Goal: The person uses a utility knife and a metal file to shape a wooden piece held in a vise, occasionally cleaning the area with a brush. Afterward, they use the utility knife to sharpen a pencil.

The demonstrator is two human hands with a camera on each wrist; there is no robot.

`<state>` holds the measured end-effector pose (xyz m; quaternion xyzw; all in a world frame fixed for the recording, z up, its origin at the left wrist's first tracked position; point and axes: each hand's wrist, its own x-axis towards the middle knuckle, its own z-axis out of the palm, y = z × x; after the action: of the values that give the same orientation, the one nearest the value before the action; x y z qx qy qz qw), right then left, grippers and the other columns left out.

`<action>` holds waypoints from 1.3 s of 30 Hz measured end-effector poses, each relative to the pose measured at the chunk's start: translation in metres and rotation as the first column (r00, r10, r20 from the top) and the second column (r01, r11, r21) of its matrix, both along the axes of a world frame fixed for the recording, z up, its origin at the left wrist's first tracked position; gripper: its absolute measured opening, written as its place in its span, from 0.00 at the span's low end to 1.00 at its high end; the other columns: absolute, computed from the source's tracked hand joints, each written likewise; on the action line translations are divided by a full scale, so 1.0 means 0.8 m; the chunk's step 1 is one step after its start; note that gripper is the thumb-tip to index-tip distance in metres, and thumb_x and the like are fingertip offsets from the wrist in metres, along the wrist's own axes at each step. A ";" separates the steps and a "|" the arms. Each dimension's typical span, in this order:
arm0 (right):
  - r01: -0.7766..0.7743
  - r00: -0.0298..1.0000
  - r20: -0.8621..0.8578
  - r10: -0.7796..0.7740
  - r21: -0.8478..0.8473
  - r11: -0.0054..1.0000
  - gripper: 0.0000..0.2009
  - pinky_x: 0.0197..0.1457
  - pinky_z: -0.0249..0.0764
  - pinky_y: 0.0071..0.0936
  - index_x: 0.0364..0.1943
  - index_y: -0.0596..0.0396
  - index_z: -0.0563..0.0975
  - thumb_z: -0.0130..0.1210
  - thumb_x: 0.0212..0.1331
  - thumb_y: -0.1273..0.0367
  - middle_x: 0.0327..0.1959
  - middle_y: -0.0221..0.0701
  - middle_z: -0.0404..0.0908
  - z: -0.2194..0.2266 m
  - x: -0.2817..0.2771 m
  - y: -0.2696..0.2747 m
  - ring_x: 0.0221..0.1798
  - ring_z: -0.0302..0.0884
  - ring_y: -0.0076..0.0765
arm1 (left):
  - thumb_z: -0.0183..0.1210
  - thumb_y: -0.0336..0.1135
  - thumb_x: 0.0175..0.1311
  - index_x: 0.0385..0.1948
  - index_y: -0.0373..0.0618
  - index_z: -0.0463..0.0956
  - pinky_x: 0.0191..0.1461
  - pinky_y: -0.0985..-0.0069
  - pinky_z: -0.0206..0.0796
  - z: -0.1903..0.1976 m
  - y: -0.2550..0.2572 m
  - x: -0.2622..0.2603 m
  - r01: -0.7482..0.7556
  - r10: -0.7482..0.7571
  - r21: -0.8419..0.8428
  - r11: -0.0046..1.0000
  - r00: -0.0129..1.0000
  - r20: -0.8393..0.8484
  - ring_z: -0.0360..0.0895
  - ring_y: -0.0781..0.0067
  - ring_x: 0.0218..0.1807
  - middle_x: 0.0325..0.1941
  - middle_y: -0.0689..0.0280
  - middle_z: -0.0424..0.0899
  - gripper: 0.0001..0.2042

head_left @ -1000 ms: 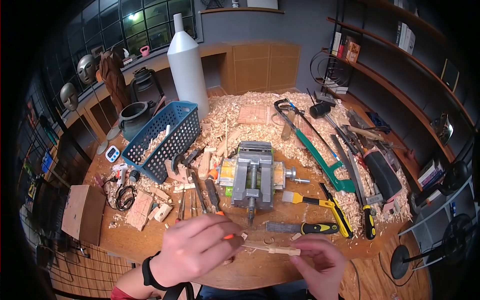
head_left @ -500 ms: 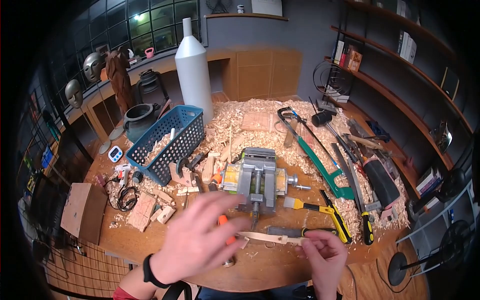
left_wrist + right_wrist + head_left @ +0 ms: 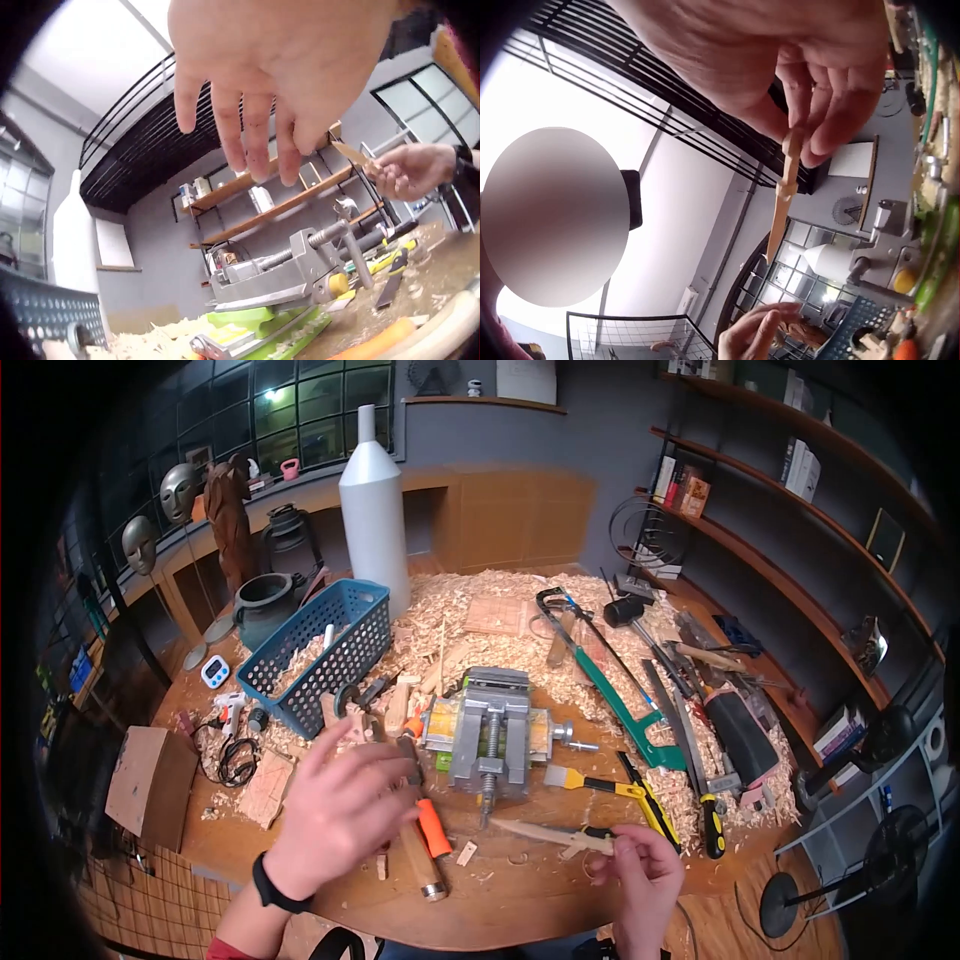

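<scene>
My right hand (image 3: 648,870) pinches the handle end of a small carved wooden dagger (image 3: 778,217) between thumb and fingers. Its pale, pointed blade reaches left, over the front of the table. My left hand (image 3: 345,810) hovers with fingers spread and holds nothing, as the left wrist view also shows. Below it on the tabletop lie a tool with a wooden handle (image 3: 418,865) and one with an orange handle (image 3: 433,828). A grey metal vise (image 3: 490,735) stands just beyond both hands, its screw pointing towards me.
Wood shavings (image 3: 440,600) heap across the back of the table (image 3: 490,920). A blue perforated basket (image 3: 350,660) stands at left. On the right lie a green-framed saw (image 3: 600,680), a yellow-handled brush (image 3: 580,778) and a black-and-yellow handled saw (image 3: 712,825).
My left hand has left the dagger's tip and moved up and left, its fingers spreading. The orange and wooden handles beneath have come into view. The right hand keeps its pinch.
</scene>
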<state>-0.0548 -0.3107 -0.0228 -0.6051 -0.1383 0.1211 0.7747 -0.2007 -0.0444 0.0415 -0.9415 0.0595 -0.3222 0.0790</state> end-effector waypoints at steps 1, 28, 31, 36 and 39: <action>0.052 0.997 -0.051 -0.051 0.031 0.998 0.08 0.31 0.78 0.18 0.49 0.64 0.81 0.58 0.70 0.76 0.37 0.33 0.86 0.000 0.001 0.002 0.33 0.85 0.26 | 0.70 0.39 0.54 0.27 0.48 0.85 0.68 0.47 0.68 0.004 0.009 -0.006 -0.023 0.018 -0.122 0.992 0.999 -0.041 0.82 0.65 0.52 0.48 0.66 0.85 0.07; 0.161 0.814 0.572 0.105 -0.396 0.904 0.19 0.48 0.74 0.17 0.67 0.60 0.73 0.48 0.75 0.74 0.64 0.43 0.78 0.012 -0.027 0.061 0.55 0.80 0.28 | 0.37 0.47 0.84 0.62 0.33 0.66 0.40 0.78 0.76 -0.052 -0.017 0.058 -0.085 -0.594 -0.900 -0.428 0.777 0.209 0.84 0.65 0.42 0.43 0.52 0.84 0.23; -0.025 0.705 0.665 0.247 -0.324 0.946 0.15 0.62 0.77 0.30 0.60 0.64 0.76 0.54 0.73 0.74 0.57 0.40 0.83 0.020 -0.009 0.078 0.60 0.82 0.39 | 0.35 0.49 0.85 0.61 0.36 0.66 0.32 0.83 0.67 -0.075 -0.012 0.058 -0.151 -0.732 -0.904 -0.399 0.647 0.215 0.81 0.75 0.36 0.41 0.59 0.82 0.23; -0.343 0.881 0.265 0.393 -0.214 0.914 0.15 0.63 0.74 0.29 0.59 0.64 0.79 0.57 0.71 0.74 0.59 0.40 0.82 0.006 -0.010 0.095 0.59 0.80 0.33 | 0.35 0.51 0.85 0.57 0.39 0.68 0.28 0.85 0.55 -0.086 -0.017 0.051 -0.217 -0.765 -0.920 -0.326 0.632 0.122 0.70 0.83 0.27 0.33 0.65 0.78 0.23; -0.423 0.901 0.047 0.432 -0.129 0.897 0.14 0.59 0.76 0.27 0.57 0.63 0.80 0.59 0.70 0.74 0.57 0.38 0.83 -0.001 -0.007 0.102 0.54 0.81 0.27 | 0.35 0.53 0.84 0.54 0.40 0.70 0.27 0.85 0.51 -0.091 -0.015 0.051 -0.186 -0.744 -0.936 -0.298 0.660 0.106 0.65 0.85 0.24 0.29 0.68 0.74 0.24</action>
<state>-0.0605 -0.2290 -0.0239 -0.6078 -0.2892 0.2735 0.6871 -0.1602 -0.0561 -0.0310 -0.6193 0.0696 0.0592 -0.7798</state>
